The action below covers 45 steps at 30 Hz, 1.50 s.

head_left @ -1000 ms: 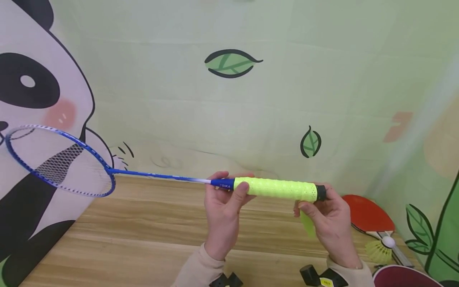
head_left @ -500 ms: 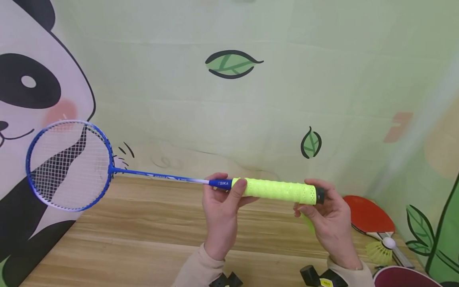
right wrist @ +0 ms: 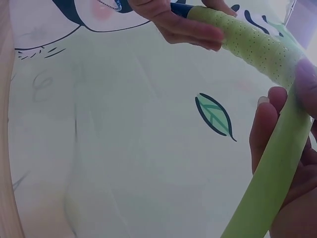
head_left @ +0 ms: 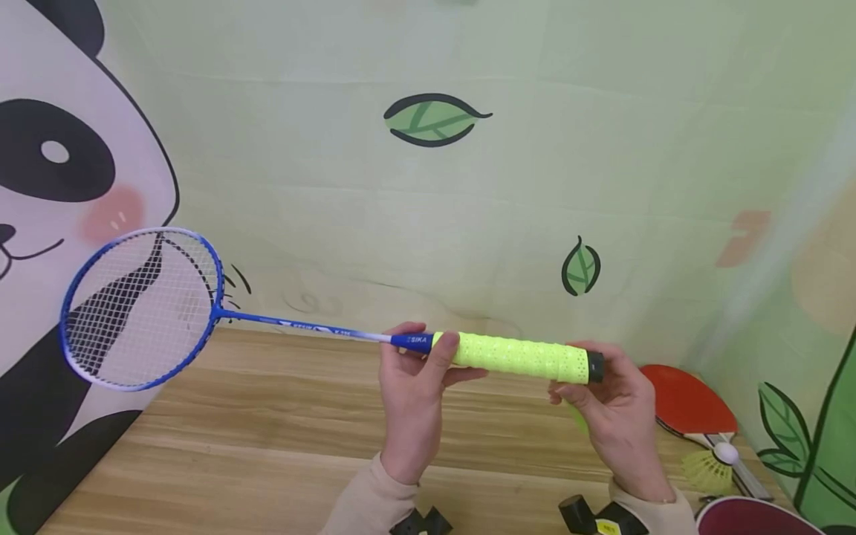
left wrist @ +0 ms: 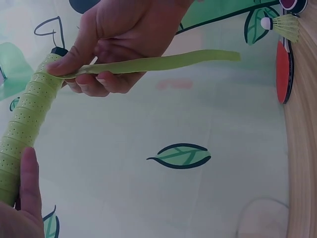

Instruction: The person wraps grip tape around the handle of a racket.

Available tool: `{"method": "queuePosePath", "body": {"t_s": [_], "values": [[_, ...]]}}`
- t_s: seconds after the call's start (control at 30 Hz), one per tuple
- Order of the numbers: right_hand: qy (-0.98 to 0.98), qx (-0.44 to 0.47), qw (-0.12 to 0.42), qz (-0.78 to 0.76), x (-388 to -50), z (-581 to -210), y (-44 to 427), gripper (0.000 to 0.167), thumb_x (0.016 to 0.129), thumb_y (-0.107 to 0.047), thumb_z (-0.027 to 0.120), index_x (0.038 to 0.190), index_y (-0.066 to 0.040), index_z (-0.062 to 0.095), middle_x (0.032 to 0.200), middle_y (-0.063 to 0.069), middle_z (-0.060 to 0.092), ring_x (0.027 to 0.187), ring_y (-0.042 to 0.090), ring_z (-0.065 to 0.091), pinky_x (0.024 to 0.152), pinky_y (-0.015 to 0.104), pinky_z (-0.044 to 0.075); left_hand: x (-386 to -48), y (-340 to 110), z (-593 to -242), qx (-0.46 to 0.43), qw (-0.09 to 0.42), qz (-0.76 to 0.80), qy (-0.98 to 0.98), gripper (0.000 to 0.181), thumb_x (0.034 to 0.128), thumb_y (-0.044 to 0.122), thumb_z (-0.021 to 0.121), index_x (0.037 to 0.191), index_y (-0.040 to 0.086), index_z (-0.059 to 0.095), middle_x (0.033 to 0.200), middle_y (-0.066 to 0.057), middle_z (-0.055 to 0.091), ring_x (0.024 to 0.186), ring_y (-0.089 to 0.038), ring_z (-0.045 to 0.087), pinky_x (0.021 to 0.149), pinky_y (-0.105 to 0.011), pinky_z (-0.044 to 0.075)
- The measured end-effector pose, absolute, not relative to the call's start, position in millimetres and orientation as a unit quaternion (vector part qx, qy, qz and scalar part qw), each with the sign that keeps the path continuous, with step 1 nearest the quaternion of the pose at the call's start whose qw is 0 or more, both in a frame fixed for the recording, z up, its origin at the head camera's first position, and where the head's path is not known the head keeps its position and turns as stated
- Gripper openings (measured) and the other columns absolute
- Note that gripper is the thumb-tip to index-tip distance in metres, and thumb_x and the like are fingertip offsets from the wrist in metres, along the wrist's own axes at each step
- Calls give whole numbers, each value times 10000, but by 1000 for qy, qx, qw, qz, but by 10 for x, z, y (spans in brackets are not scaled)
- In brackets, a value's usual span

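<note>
A blue and white badminton racket (head_left: pixel 297 325) is held level above the table, its strung head to the left. Perforated yellow-green grip tape (head_left: pixel 515 357) wraps its handle in overlapping turns. My left hand (head_left: pixel 411 401) grips the handle beside the blue cone, thumb on the first turns of tape. At the black butt cap (head_left: pixel 595 367), my right hand (head_left: pixel 622 416) pinches the tape between thumb and fingers. A loose flat tail of tape (left wrist: pixel 183 60) hangs from that pinch, long in both wrist views. In the head view the right hand mostly hides the tail.
At the right of the wooden table (head_left: pixel 281 438) lies a red table tennis paddle (head_left: pixel 689 401). A yellow shuttlecock (head_left: pixel 710 468) rests against its handle. A round dark-red thing with a pale rim (head_left: pixel 756 516) is at the lower right corner. Behind hangs a printed panda backdrop (head_left: pixel 321 186).
The racket has rolled about its shaft, so its head shows wider than a second ago. Less of the tape tail shows below the right hand. Both hands stay nearly in place.
</note>
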State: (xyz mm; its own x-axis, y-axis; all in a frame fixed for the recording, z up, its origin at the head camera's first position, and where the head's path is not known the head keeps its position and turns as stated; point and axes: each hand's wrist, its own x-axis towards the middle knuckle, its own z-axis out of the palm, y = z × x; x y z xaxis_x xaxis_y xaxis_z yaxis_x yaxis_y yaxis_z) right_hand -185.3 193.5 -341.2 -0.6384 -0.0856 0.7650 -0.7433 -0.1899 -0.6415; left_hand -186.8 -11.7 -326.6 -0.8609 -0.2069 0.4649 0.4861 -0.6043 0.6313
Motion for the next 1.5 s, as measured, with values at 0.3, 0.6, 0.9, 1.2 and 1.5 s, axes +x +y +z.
{"method": "queuePosePath", "body": {"t_s": [0.3,0.6,0.9,1.2,1.5], "values": [[-613,316,230,687,-1822,-3362,1913,333,842,128,663,1130,165,501,832,129,642,694,196,608,607,281,563,-1869,-128,-3273,-279,160,-885,-337,482,948,-94,512,1301,140,283,1154,-196,615,1071,-342,638,939,-444,517],[-630,297,223,682,-1816,-3358,1937,350,849,60,690,1137,156,518,826,118,631,699,179,614,612,278,569,-1887,-113,-3282,-266,188,-877,-354,399,951,-40,566,1238,94,323,1079,-140,664,992,-320,681,858,-453,553],[-594,333,232,695,-1847,-3396,1943,305,848,75,682,1104,148,532,811,172,619,699,195,620,614,271,568,-1865,-111,-3272,-228,192,-879,-372,374,945,-3,599,1192,79,331,1045,-129,680,937,-245,688,813,-425,572],[-579,348,241,697,-1865,-3421,1942,282,841,95,676,1082,149,538,803,168,620,703,195,617,619,263,564,-1846,-110,-3272,-198,190,-884,-378,372,932,12,628,1158,74,339,997,-132,687,904,-235,686,782,-432,580],[-581,347,242,695,-1857,-3415,1933,279,843,153,639,1100,147,533,835,133,648,709,187,624,634,253,566,-1849,-105,-3273,-195,197,-883,-379,358,924,3,637,1136,78,358,965,-112,681,904,-230,687,747,-424,591]]}}
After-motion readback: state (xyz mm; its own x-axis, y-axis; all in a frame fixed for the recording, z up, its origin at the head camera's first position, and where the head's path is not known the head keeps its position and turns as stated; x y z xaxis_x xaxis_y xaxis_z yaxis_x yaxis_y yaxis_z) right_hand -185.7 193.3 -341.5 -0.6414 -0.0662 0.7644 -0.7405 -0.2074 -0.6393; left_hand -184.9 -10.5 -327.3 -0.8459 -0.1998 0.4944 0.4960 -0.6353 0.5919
